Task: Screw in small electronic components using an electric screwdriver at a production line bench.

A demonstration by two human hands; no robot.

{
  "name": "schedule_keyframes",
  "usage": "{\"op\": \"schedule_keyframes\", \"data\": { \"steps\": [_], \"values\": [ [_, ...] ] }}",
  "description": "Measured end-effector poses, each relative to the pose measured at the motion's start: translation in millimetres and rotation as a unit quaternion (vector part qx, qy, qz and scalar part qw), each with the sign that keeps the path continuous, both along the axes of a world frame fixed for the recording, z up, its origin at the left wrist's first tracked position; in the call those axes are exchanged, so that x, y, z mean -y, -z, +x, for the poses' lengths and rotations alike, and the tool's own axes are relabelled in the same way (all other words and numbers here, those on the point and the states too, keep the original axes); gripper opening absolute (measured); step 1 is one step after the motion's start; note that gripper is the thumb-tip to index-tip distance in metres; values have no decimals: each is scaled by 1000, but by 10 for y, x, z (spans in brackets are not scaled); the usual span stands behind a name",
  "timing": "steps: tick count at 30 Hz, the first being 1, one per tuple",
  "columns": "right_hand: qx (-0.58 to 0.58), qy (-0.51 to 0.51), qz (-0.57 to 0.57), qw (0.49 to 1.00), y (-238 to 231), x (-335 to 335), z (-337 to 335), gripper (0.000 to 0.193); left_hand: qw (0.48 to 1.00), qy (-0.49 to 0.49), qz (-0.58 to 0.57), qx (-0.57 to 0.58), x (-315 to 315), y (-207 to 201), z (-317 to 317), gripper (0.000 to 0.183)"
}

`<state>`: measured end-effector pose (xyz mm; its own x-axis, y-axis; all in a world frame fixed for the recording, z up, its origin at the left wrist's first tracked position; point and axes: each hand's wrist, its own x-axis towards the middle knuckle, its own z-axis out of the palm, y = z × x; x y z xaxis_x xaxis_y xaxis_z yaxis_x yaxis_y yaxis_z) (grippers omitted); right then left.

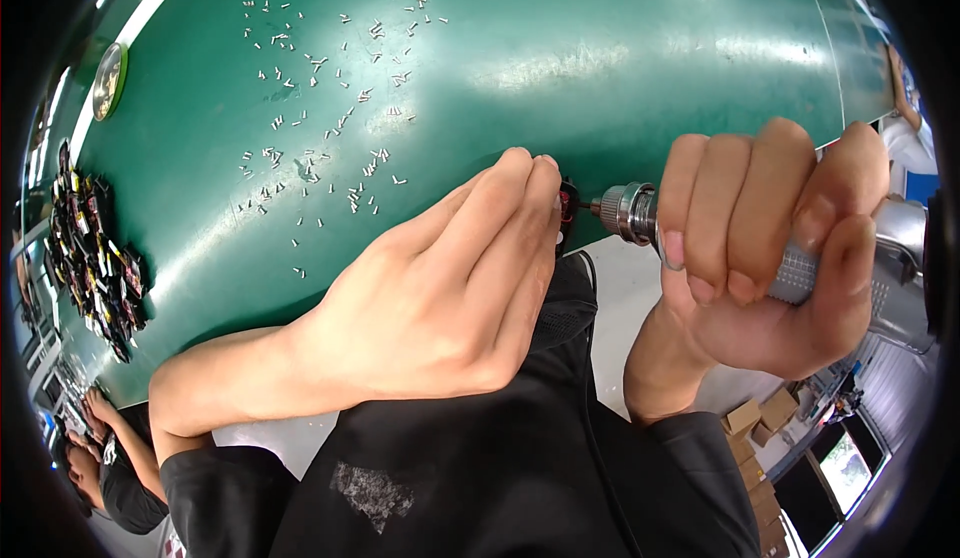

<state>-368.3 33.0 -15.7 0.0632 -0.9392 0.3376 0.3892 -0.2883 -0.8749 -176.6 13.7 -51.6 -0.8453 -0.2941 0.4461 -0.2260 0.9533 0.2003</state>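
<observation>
My right hand (765, 248) wraps around the grey textured grip of a power screwdriver (628, 214), which has a ribbed metal collar. Its thin bit points left and reaches a small black part with red on it (567, 206). That part sits at the fingertips of my left hand (440, 293), whose closed fingers hide most of it. Whether the bit sits in a screw is too small to tell. Both hands are over the near edge of a green tabletop (560, 18). Many small silver screws (375, 30) lie scattered beyond my left hand.
At the far left lies a heap of small black parts (92, 248) with red and yellow bits. A round green-rimmed dish (109, 82) stands behind it. Another person (125, 458) is at the lower left, and a person's arm (903, 88) shows at the right. Cardboard boxes (775, 413) stand lower right.
</observation>
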Motion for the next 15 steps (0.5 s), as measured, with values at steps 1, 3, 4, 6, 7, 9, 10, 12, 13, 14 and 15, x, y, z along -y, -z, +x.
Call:
{"op": "schedule_keyframes", "data": {
  "steps": [1,3,4,6,7,9,10,12,13,14,15],
  "values": [
    [-13,-15,-11,1000,7,12,-20,18,1000,2,9,-9,2,7,-6,39],
    [-37,-47,-34,998,31,42,-47,17,1000,3,13,-18,15,14,-8,40],
    [-36,-49,-40,997,30,59,-39,17,1000,2,10,-16,28,12,0,40],
    [-49,-52,-41,997,5,91,-5,16,1000,-2,-2,-11,38,-17,28,40],
    [-54,-55,-44,996,-12,100,31,15,1000,-1,8,-7,38,-43,48,39],
    [-1,-26,-57,998,-5,75,162,14,1000,-10,4,6,39,-91,95,37],
    [12,-47,-57,997,20,97,176,14,1000,-5,17,7,39,-97,133,36],
    [41,-95,-61,993,23,170,178,17,998,17,55,31,59,-141,207,35],
    [51,-116,-66,990,11,165,137,20,995,40,81,49,74,-173,225,34],
    [90,-104,-67,988,7,131,118,18,994,46,88,42,61,-190,268,33],
    [129,-94,-61,985,18,96,113,16,993,51,98,34,33,-198,383,32]
  ]
}}
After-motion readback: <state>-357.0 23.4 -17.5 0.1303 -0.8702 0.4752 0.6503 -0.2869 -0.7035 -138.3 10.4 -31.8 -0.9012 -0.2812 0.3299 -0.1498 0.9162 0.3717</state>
